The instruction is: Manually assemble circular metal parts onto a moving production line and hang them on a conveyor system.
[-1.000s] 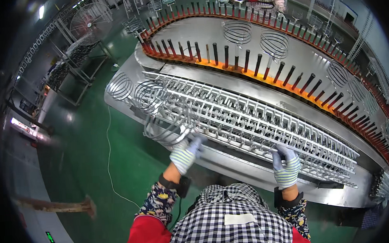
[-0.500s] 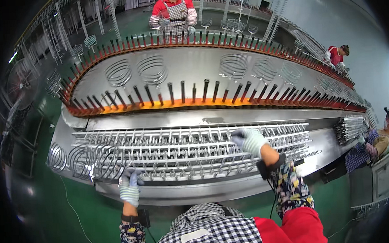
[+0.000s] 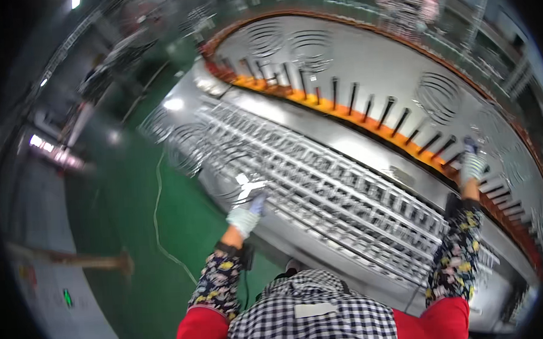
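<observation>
My left hand [image 3: 245, 218], in a striped work glove with greyish fingertips, is at the near left edge of a stack of silvery metal wire racks [image 3: 339, 197]. Just beyond its fingertips are round wire coils [image 3: 238, 165]; blur hides whether it touches them. My right hand [image 3: 472, 165], gloved the same way, reaches across to the row of dark upright pegs [image 3: 390, 108] along the orange-edged conveyor loop [image 3: 292, 96]. Its fingers are smeared, so I cannot make out whether they grip a peg or anything else.
More wire coils [image 3: 188, 146] overhang the bench's left end. Others [image 3: 438, 95] lie on the metal surface [image 3: 369, 50] inside the loop. Across the loop stands a person in a red top and checked apron [image 3: 405, 3]. A pale cord [image 3: 159, 201] runs over the green floor [image 3: 135, 236].
The view has swung left and tilted, so the bench now slants down to the right. My right hand has moved from over the racks to the conveyor pegs. My left stays by the coils.
</observation>
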`<action>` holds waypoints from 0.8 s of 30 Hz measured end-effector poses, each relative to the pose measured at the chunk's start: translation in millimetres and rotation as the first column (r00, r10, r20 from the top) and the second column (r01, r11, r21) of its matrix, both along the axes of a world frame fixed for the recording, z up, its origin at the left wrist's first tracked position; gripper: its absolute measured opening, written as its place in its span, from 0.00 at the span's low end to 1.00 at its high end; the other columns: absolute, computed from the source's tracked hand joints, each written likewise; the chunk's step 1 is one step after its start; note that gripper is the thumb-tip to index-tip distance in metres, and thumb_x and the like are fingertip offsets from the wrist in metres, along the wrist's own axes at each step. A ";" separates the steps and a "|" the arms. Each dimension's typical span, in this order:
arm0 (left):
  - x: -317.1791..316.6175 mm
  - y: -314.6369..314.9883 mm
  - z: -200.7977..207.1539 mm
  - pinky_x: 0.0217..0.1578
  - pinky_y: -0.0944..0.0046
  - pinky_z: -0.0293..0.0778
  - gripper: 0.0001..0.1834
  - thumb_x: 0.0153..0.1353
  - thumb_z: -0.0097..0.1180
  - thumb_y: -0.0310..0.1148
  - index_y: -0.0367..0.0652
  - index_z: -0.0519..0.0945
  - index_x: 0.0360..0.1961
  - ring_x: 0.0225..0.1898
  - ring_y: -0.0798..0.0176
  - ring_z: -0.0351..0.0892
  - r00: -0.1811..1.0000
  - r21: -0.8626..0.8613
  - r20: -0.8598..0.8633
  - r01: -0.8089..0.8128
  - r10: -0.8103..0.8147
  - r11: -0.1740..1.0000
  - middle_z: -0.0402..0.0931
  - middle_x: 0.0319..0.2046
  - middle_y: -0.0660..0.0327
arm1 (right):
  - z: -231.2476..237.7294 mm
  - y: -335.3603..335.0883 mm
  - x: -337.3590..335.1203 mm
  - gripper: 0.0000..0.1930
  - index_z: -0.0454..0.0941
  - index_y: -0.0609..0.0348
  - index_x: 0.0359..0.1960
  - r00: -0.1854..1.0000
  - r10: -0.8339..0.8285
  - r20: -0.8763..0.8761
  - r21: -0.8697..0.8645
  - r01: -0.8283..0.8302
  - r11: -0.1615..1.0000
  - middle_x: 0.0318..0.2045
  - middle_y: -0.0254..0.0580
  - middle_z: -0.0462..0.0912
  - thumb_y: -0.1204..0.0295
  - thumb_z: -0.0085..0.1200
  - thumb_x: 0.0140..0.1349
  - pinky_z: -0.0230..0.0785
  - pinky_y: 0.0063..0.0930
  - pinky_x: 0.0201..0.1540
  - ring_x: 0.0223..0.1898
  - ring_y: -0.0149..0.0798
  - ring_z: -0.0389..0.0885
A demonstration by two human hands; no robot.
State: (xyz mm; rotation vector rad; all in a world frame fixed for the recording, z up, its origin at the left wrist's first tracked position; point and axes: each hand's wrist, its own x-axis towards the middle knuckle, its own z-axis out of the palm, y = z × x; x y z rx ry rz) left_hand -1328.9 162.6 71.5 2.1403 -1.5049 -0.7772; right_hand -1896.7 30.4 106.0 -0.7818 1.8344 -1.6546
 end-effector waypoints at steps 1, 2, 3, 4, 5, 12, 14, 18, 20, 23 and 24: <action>-1.7 -7.3 -6.1 0.31 0.62 0.70 0.26 0.57 0.45 0.54 0.43 0.73 0.44 0.30 0.62 0.75 0.952 -0.217 -0.290 0.037 -0.101 0.975 0.76 0.31 0.58 | 12.2 3.6 -0.4 0.10 0.76 0.56 0.41 0.996 0.034 -0.088 -0.179 -0.050 0.983 0.35 0.30 0.78 0.74 0.47 0.57 0.57 0.15 0.22 0.25 0.23 0.69; -6.2 -8.8 -3.3 0.19 0.69 0.68 0.16 0.58 0.49 0.44 0.43 0.74 0.39 0.19 0.73 0.70 0.858 -0.182 -0.506 0.000 -0.094 0.983 0.73 0.26 0.65 | 30.2 9.6 16.0 0.10 0.75 0.55 0.37 0.978 -0.005 -0.207 -0.247 -0.047 0.968 0.27 0.33 0.79 0.63 0.51 0.57 0.53 0.14 0.17 0.13 0.20 0.58; 0.2 -6.1 -3.8 0.17 0.71 0.66 0.14 0.59 0.48 0.43 0.43 0.74 0.38 0.16 0.74 0.68 0.874 -0.217 -0.472 0.014 -0.117 0.976 0.73 0.25 0.66 | 50.4 19.4 35.9 0.11 0.74 0.56 0.36 0.984 0.055 -0.171 -0.195 -0.088 0.977 0.28 0.34 0.79 0.63 0.50 0.58 0.53 0.13 0.17 0.13 0.20 0.59; 4.3 -4.6 -8.0 0.14 0.72 0.64 0.13 0.59 0.48 0.42 0.43 0.74 0.36 0.13 0.76 0.65 0.880 -0.253 -0.449 0.040 -0.155 0.967 0.72 0.24 0.67 | 67.5 34.9 57.1 0.12 0.74 0.57 0.36 0.985 0.096 -0.147 -0.145 -0.118 0.982 0.29 0.36 0.80 0.62 0.50 0.58 0.53 0.13 0.16 0.13 0.20 0.60; 3.1 -4.1 -9.5 0.15 0.72 0.64 0.13 0.59 0.47 0.41 0.42 0.74 0.36 0.14 0.75 0.66 0.864 -0.260 -0.478 0.029 -0.155 0.965 0.72 0.24 0.67 | 76.0 52.0 75.7 0.12 0.73 0.57 0.36 0.980 0.131 -0.152 -0.111 -0.149 0.983 0.29 0.36 0.80 0.62 0.49 0.59 0.53 0.13 0.15 0.13 0.20 0.61; 48.8 -13.5 -83.5 0.14 0.75 0.62 0.16 0.61 0.45 0.44 0.43 0.75 0.39 0.12 0.77 0.65 0.847 -0.557 -0.254 0.266 -0.466 0.787 0.72 0.24 0.67 | 75.2 181.0 231.1 0.23 0.63 0.64 0.47 0.882 0.433 0.188 0.115 -0.457 0.882 0.35 0.48 0.77 0.58 0.49 0.57 0.69 0.21 0.16 0.19 0.32 0.75; 24.2 -20.1 -60.2 0.14 0.74 0.63 0.17 0.60 0.46 0.45 0.43 0.74 0.42 0.12 0.76 0.65 0.820 -0.458 -0.317 0.308 -0.477 0.834 0.73 0.25 0.67 | 46.1 208.7 265.8 0.26 0.59 0.61 0.49 0.808 0.494 0.321 0.104 -0.548 0.830 0.38 0.49 0.75 0.55 0.49 0.56 0.71 0.20 0.20 0.23 0.34 0.77; 34.6 -34.7 -89.1 0.17 0.69 0.68 0.18 0.60 0.44 0.43 0.43 0.72 0.45 0.14 0.70 0.69 0.844 -0.617 0.155 0.489 -0.514 0.616 0.76 0.33 0.62 | -1.5 199.8 341.8 0.21 0.61 0.59 0.47 0.838 0.389 0.382 0.033 -0.433 0.901 0.41 0.48 0.73 0.56 0.44 0.60 0.69 0.18 0.20 0.23 0.32 0.77; 30.2 -39.6 -82.7 0.29 0.63 0.72 0.19 0.60 0.43 0.42 0.42 0.72 0.46 0.26 0.60 0.76 0.815 -0.720 0.529 0.579 -0.237 0.383 0.75 0.39 0.57 | -48.2 196.0 339.7 0.20 0.65 0.58 0.46 0.825 0.535 0.182 0.302 -0.565 0.768 0.40 0.48 0.74 0.55 0.42 0.61 0.67 0.22 0.18 0.24 0.29 0.76; 27.0 -33.2 -73.5 0.46 0.56 0.65 0.22 0.59 0.42 0.46 0.43 0.71 0.48 0.44 0.50 0.70 0.901 -0.440 0.024 0.398 -0.433 0.805 0.73 0.43 0.51 | -94.2 199.2 340.0 0.23 0.71 0.57 0.43 0.750 0.605 -0.268 0.168 -0.582 0.796 0.37 0.42 0.75 0.51 0.36 0.62 0.69 0.22 0.26 0.26 0.29 0.75; 25.4 -31.0 -74.8 0.42 0.55 0.68 0.22 0.59 0.42 0.46 0.43 0.72 0.48 0.40 0.50 0.73 0.908 -0.536 0.163 0.410 -0.386 0.738 0.74 0.40 0.51 | -107.2 203.2 340.3 0.23 0.70 0.56 0.44 0.762 0.625 -0.171 0.234 -0.585 0.777 0.39 0.40 0.75 0.51 0.34 0.62 0.70 0.28 0.34 0.31 0.32 0.76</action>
